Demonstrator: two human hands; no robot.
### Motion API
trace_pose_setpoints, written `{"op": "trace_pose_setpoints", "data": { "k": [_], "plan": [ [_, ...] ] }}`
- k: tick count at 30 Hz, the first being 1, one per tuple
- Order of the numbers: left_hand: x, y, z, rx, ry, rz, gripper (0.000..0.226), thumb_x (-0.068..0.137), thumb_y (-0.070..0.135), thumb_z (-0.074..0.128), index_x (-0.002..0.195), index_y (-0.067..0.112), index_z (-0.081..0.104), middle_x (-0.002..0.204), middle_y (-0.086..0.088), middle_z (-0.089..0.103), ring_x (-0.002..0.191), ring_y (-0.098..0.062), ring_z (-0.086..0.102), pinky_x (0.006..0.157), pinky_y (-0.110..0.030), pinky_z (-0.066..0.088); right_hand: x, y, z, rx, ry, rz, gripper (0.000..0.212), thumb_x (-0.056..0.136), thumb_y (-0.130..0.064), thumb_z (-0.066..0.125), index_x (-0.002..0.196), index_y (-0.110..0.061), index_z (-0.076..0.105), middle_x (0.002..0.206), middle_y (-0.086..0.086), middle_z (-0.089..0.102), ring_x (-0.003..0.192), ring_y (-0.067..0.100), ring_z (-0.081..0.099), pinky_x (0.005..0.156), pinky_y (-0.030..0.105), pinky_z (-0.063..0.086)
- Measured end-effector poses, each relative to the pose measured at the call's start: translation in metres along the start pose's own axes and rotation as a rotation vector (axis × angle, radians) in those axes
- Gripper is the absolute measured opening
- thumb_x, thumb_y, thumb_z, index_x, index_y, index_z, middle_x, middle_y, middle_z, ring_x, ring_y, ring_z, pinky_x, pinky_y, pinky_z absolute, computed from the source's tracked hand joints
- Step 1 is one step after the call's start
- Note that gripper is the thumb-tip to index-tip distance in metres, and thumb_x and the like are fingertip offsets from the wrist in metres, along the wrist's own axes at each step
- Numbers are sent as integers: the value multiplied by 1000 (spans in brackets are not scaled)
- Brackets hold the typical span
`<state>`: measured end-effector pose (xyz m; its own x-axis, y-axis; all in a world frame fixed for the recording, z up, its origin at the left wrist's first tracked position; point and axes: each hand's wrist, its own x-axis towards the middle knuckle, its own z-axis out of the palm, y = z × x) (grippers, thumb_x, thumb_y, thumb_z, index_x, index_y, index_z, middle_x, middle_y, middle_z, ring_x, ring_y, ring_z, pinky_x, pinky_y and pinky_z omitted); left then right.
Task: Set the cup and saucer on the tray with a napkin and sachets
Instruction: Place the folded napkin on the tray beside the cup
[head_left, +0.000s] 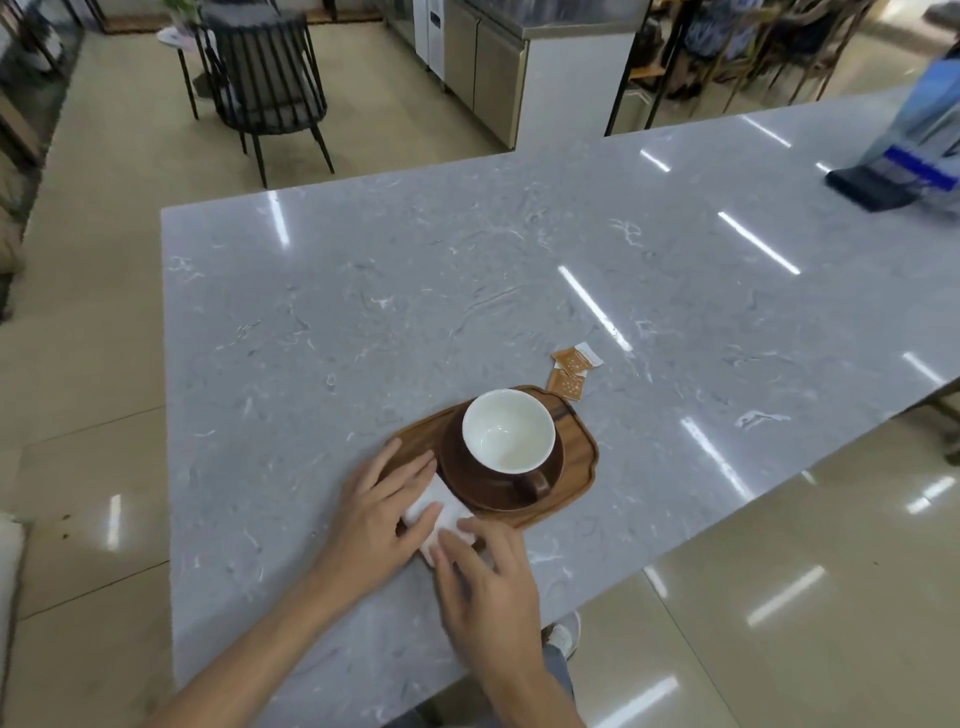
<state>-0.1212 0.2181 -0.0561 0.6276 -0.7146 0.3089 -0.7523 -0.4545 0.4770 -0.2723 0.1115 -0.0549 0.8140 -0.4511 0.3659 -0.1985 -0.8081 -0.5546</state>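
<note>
Cup (509, 440): on saucer (467, 480), on tray (576, 467).
Napkin (441, 512): tray's 7 o'clock end, under both flat hands, left hand (382, 512), right hand (485, 582).
Sachets (570, 371): on table (363, 291), 1 o'clock of tray.

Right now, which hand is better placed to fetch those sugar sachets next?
The right hand, probably. The sachets lie on the counter beyond the tray's far right corner, on its side. The left hand lies flat on the napkin and would have to cross the cup.

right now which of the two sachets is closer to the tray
The lower sachet, lying right beside the tray's far edge. The other sachet sits farther out on the counter, with a white end showing.
</note>
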Motion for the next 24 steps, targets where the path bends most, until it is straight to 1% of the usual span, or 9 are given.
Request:
{"op": "trace_pose_setpoints", "data": {
  "k": [3, 5, 8, 10, 11, 13, 16, 18, 24],
  "plan": [
    [4, 1, -4, -2, -75, -20, 53, 95, 39, 49, 136, 8, 63, 144, -1, 60, 144, -33, 42, 106, -58, 45, -2, -1, 2, -55, -23, -10, 30, 92, -40, 72, 113, -20, 76, 114, -4, 70, 105, 15, 62, 89, 22, 53],
    [6, 0, -6, -25, -117, -37, 54, 98, 40, 44, 142, 11, 57, 151, 4, 52, 149, -29, 34, 111, -58, 39, -3, 0, 5, -83, -20, -18, 33, 90, -40, 74, 115, -19, 76, 114, -2, 71, 106, 17, 63, 91, 22, 52],
    [9, -4, -3, -48, -181, -80, 55, 104, 41, 34, 154, 18, 38, 162, 15, 28, 157, -18, 10, 123, -54, 21, -1, -1, 10, -104, -1, -17, 32, 90, -37, 75, 115, -17, 77, 115, -1, 72, 107, 19, 64, 91, 24, 55],
    [10, -4, 0, -59, -219, -113, 55, 108, 35, 34, 159, 20, 23, 167, 16, 12, 157, -10, -7, 127, -53, 11, 0, -3, 14, -115, 13, -10, 31, 90, -36, 77, 114, -17, 77, 114, 0, 72, 108, 20, 64, 90, 26, 56],
    [10, -4, 0, -67, -227, -125, 56, 109, 32, 35, 160, 19, 18, 168, 15, 7, 156, -8, -11, 127, -53, 9, 1, -3, 16, -119, 20, -6, 30, 90, -35, 77, 113, -17, 77, 114, 0, 72, 108, 21, 64, 90, 26, 56],
    [7, -2, -1, -98, -206, -128, 57, 108, 31, 37, 160, 16, 18, 169, 10, 8, 157, -9, -9, 127, -53, 13, 0, -3, 18, -123, 33, -9, 29, 91, -36, 76, 113, -16, 77, 114, 1, 71, 108, 22, 63, 90, 26, 56],
    [-4, -2, -4, -141, -132, -109, 59, 104, 36, 42, 157, 12, 32, 167, 5, 24, 158, -12, 5, 125, -52, 23, -1, -2, 22, -122, 55, -6, 30, 94, -38, 71, 113, -16, 77, 115, 2, 71, 107, 23, 62, 91, 27, 55],
    [-10, -3, -5, -153, -118, -104, 59, 102, 37, 41, 156, 13, 36, 166, 5, 27, 158, -14, 9, 124, -53, 26, -1, -2, 24, -122, 68, -2, 31, 95, -39, 70, 113, -15, 77, 115, 3, 71, 106, 23, 62, 91, 27, 55],
    [1, -4, -3, -74, -153, -115, 58, 102, 41, 32, 157, 22, 35, 166, 16, 24, 158, -10, 0, 126, -53, 15, 4, -2, 25, -119, 51, 35, 32, 93, -41, 71, 117, -20, 76, 114, -1, 70, 106, 21, 61, 81, 25, 57]
  ]
}}
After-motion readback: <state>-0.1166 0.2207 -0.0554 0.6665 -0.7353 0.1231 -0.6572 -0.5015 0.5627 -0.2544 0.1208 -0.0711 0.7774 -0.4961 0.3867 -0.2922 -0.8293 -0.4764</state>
